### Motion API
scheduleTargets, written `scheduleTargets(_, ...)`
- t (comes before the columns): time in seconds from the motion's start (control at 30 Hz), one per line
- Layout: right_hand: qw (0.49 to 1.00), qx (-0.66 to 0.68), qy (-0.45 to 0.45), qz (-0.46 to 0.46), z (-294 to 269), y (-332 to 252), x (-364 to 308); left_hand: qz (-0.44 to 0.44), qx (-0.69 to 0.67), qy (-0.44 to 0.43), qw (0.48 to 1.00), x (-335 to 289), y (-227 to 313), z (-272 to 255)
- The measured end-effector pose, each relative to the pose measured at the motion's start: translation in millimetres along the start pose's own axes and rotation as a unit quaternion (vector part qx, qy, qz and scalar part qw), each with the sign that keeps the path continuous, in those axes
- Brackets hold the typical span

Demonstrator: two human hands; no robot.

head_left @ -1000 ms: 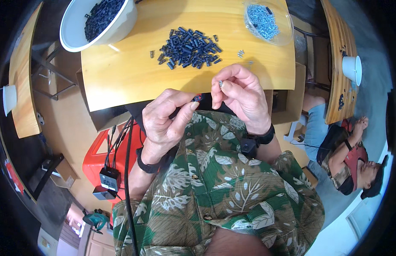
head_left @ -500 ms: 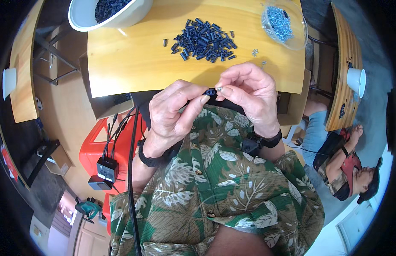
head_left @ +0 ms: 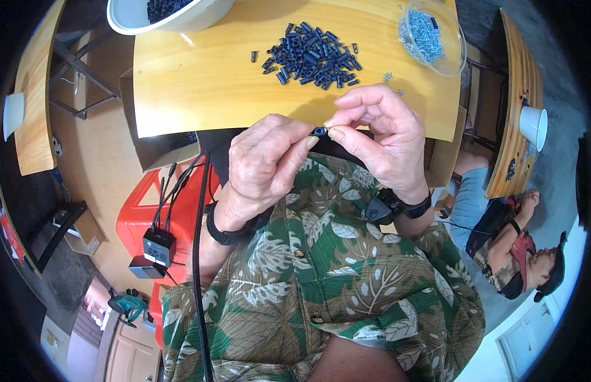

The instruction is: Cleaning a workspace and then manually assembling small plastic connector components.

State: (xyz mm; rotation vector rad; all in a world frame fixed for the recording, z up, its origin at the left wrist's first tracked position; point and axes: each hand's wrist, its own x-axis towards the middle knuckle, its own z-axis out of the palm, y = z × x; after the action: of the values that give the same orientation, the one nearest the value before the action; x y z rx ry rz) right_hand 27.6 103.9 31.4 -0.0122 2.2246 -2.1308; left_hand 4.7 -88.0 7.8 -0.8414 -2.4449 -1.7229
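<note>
Just past the table's near edge, my left hand [head_left: 265, 159] pinches a small black plastic piece [head_left: 319, 131] between thumb and forefinger. My right hand [head_left: 388, 143] has thumb and forefinger closed at the piece's right end. The small silvery part pinched there, which looks like a screw, is mostly covered by the fingertips. How deep it sits in the black piece cannot be made out. Beyond my hands, similar black pieces lie in a heap [head_left: 311, 56] on the yellow wooden table [head_left: 193, 89].
A clear round tub [head_left: 458, 54] of small silvery screws stands at the far right, with a few loose screws [head_left: 388, 77] nearby. At the far left is a white tub [head_left: 133, 28] of black pieces. A black cable [head_left: 199, 267] hangs beside my left arm, near a red stool [head_left: 133, 219].
My right fingertips have come up against the black piece, closing the small gap where the silvery part showed. Both hands sit slightly farther right in view.
</note>
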Motion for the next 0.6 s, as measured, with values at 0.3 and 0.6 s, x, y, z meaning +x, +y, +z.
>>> scheduleTargets(0.3,0.953,-0.268,-0.061,-0.127,-3,-13,6,0.069,0.089,-0.005,0.994,0,-4,3)
scheduleTargets(0.6,0.98,0.132,-0.115,0.093,-15,4,13,0.033,0.019,-0.023,0.999,-2,-2,-2)
